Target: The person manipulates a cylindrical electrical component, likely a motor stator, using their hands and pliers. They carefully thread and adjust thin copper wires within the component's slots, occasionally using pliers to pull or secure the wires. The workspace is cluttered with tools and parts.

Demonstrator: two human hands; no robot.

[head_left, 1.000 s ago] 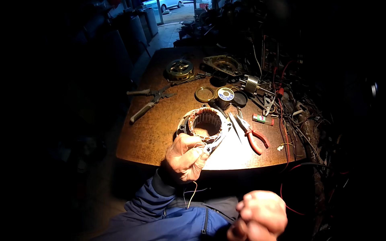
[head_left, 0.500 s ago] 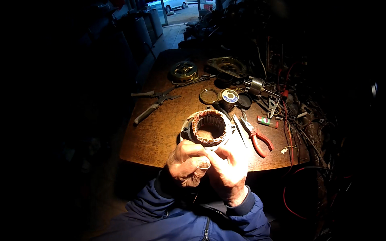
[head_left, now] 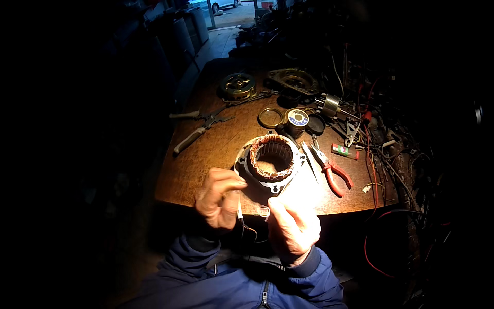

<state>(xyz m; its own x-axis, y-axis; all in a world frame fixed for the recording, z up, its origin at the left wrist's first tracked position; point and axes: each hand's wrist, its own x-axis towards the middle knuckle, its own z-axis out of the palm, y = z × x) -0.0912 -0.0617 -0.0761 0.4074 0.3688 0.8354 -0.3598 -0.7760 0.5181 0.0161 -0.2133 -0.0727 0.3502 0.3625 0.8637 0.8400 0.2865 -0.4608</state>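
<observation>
A ring-shaped stator with copper windings (head_left: 272, 179) stands on the bench just beyond my hands, touched by neither. My left hand (head_left: 216, 200) is closed left of it, fingers curled in a pinch. Beside its fingertips a thin pale strip (head_left: 239, 207) hangs down; whether the fingers grip it cannot be made out. Over the bench's front edge, my right hand (head_left: 294, 226) pinches a small pale, curled piece (head_left: 264, 211) between thumb and finger. Strong lamp glare washes out part of that hand.
Right of the stator lie tweezers (head_left: 310, 162) and red-handled pliers (head_left: 337, 179). Behind it are a solder spool (head_left: 297, 119) and a round tin (head_left: 270, 118). Larger pliers (head_left: 198, 131) lie at left, metal housings (head_left: 238, 86) at the back. Tangled wires (head_left: 383, 149) cover the right side.
My hands, together before, have moved apart. The left went left and slightly up; the right drew slightly down. The pale piece now shows at my right fingertips. The view shifted slightly.
</observation>
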